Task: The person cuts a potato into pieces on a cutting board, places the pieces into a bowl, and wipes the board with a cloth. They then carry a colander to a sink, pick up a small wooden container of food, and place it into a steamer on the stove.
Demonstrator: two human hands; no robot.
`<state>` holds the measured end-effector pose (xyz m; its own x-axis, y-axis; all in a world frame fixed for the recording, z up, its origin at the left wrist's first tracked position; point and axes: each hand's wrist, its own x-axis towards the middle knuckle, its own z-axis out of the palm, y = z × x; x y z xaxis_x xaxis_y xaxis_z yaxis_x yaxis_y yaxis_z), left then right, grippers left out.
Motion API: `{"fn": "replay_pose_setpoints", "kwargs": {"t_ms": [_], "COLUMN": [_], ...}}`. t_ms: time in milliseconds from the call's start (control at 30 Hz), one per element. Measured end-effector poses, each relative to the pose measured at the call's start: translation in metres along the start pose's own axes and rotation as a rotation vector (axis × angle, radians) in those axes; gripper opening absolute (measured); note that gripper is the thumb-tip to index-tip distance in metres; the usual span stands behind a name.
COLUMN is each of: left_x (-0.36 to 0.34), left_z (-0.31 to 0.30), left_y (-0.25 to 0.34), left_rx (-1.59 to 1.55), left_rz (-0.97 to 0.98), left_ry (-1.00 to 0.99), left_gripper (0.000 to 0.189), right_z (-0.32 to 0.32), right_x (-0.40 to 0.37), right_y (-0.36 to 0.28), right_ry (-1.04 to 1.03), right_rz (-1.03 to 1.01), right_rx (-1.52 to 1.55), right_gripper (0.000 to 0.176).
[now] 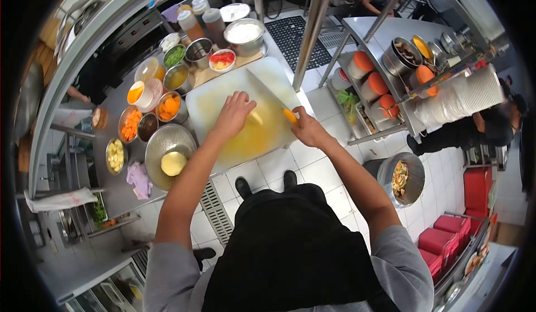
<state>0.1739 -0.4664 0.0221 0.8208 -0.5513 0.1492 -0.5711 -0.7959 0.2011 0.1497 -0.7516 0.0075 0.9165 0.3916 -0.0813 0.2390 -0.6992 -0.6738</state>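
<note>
On the white cutting board, stained yellow, my left hand rests with bent fingers against a pale yellow piece of food. My right hand is wrapped round the orange handle of a knife. The blade points up and left across the board, to the right of my left hand. At the board's left stands a steel colander with a peeled yellow potato-like piece in it. What exactly lies under my left fingers is partly hidden.
Bowls of diced orange food, yellow cubes and red pieces surround the board's left and far sides. Squeeze bottles stand behind. A scrap bin is on the floor at right, near a metal shelf. Other people stand farther off.
</note>
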Motion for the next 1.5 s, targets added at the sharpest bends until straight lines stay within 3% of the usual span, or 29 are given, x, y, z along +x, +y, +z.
{"fn": "replay_pose_setpoints", "kwargs": {"t_ms": [67,100,167,333,467,567,700,900,1333,1500], "left_x": [-0.036,-0.052,-0.077,-0.101,-0.084,-0.071,-0.064,-0.059,-0.063,-0.068], "left_z": [0.004,0.01,0.024,0.018,0.008,0.009,0.009,0.011,0.022,0.028], "left_y": [0.013,0.014,0.012,0.012,0.002,-0.008,-0.008,-0.011,-0.013,-0.005], "left_rx": [-0.017,-0.007,-0.107,-0.233,-0.379,-0.326,-0.314,-0.324,-0.419,-0.463], "left_rz": [-0.081,-0.097,-0.183,-0.179,-0.241,-0.185,-0.167,-0.201,-0.223,-0.211], "left_ry": [0.174,0.181,0.175,0.247,0.274,0.145,0.084,0.105,0.207,0.243], "left_gripper": [0.034,0.034,0.035,0.04,0.042,0.04,0.039,0.039,0.041,0.04], "right_z": [-0.019,0.009,0.018,0.036,0.065,0.057,0.054,0.049,0.07,0.086], "right_x": [-0.001,0.003,-0.004,-0.043,-0.04,-0.023,-0.018,-0.006,0.0,0.034], "right_y": [-0.037,-0.012,-0.022,-0.059,-0.051,-0.067,-0.083,-0.109,-0.094,-0.086], "right_ry": [-0.194,-0.023,0.008,0.036,0.051,-0.145,-0.057,-0.137,-0.274,-0.168], "right_rz": [0.404,0.174,0.096,-0.034,0.025,0.093,0.062,0.022,0.141,0.048], "right_rx": [0.263,0.172,0.152,0.089,-0.089,-0.2,-0.27,-0.347,-0.399,-0.323], "right_gripper": [0.051,0.047,0.045,0.034,0.034,0.035,0.034,0.027,0.017,0.02]}}
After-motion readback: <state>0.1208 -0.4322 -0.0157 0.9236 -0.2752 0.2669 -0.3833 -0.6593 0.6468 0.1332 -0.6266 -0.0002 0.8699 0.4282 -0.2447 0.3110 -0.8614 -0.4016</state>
